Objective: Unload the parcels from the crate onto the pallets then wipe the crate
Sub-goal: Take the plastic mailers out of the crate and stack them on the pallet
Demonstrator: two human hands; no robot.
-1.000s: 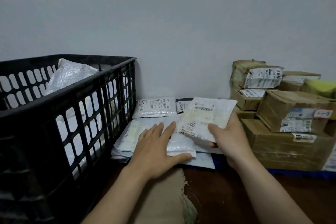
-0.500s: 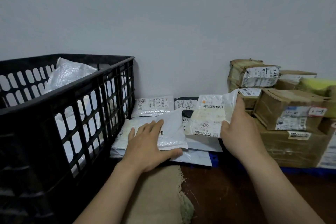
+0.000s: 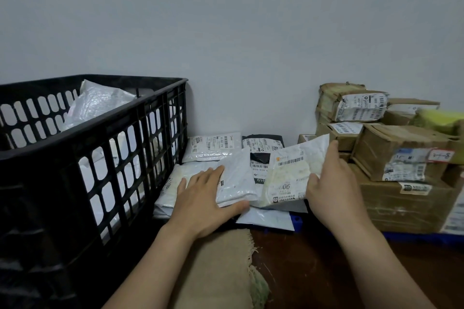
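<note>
The parcel being handled is a flat white mailer with a barcode label. It is tilted up off the pile, with its lower edge touching the parcels beneath. The right hand pinches it along its right edge, thumb on the printed face and fingers behind. Just beside it, the left hand lies spread, palm down, pressing on a white padded parcel. That parcel tops a loose stack of flat parcels on the blue pallet, between the black crate and the cardboard boxes against the wall.

This looks like the unloading step, at the point of setting one parcel down. The crate is not yet empty: a crinkled plastic bag rises above its rim and more white shows through the side slots, so wiping is some way off.

The next move probably calls for laying the mailer flat in the gap beside the padded parcel and letting go. The glossy wrappers look slippery, so a steadying left hand makes sense. After that comes a reach back into the crate. A coarse brown cloth lies on the floor in front; whether it is for wiping, I cannot tell.
</note>
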